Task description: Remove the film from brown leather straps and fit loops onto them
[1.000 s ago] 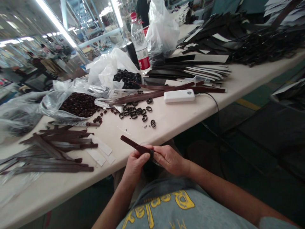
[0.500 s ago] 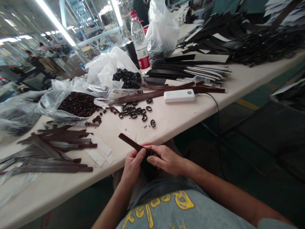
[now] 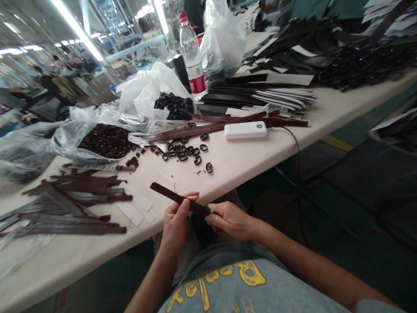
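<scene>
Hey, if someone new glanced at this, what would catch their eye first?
Probably the dark brown strap held by the left hand and the right hand, at the near edge of the table. Behind it, the red-capped bottle stands tall, and a white device lies right of loose black rings.

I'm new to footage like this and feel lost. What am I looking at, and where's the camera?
There's no machine here: these are a person's bare hands, seen by one camera worn on the head, looking forward and down. The left hand pinches a brown strap; the right hand holds its lower end. On the table lie more brown strips, loose black rings, a white device with a cable, a bottle and plastic bags.
</scene>
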Demonstrator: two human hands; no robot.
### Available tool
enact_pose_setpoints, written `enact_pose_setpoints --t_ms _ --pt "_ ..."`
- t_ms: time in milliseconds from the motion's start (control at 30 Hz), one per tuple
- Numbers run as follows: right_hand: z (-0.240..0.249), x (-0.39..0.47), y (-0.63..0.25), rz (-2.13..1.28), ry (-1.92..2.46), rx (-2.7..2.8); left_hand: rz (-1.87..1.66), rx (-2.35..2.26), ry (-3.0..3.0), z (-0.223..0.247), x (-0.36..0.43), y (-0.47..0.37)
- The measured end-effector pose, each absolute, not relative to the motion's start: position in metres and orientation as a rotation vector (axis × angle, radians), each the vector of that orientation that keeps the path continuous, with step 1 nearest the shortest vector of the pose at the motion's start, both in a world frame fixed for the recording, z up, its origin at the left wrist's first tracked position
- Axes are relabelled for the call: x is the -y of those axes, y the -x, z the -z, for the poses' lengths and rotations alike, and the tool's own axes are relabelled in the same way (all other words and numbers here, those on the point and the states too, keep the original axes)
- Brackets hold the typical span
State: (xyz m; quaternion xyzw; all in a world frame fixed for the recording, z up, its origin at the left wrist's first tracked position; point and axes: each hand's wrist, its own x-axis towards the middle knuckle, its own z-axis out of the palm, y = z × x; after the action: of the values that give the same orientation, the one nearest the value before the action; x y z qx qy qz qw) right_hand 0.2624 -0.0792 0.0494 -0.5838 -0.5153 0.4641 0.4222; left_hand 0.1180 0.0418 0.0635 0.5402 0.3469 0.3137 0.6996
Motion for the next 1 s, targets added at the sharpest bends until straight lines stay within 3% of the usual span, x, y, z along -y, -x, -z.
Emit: enact_pose_setpoints --t_ms 233,533,1000 --pt "-0.054 0.076 -0.260 -1.095 1.454 1.310 -0.457 -0.639 -1.319 -0.068 -0.040 -0.114" --pt "-0.055 0.077 -0.259 -1.113 1.531 1.329 -0.650 -0.791 -1.301 -0.063 -0.040 -0.113" --pt "-0.042 0.078 -0.256 -1.161 1.379 1.269 -0.391 -0.598 -1.460 -0.062 -0.037 -0.111"
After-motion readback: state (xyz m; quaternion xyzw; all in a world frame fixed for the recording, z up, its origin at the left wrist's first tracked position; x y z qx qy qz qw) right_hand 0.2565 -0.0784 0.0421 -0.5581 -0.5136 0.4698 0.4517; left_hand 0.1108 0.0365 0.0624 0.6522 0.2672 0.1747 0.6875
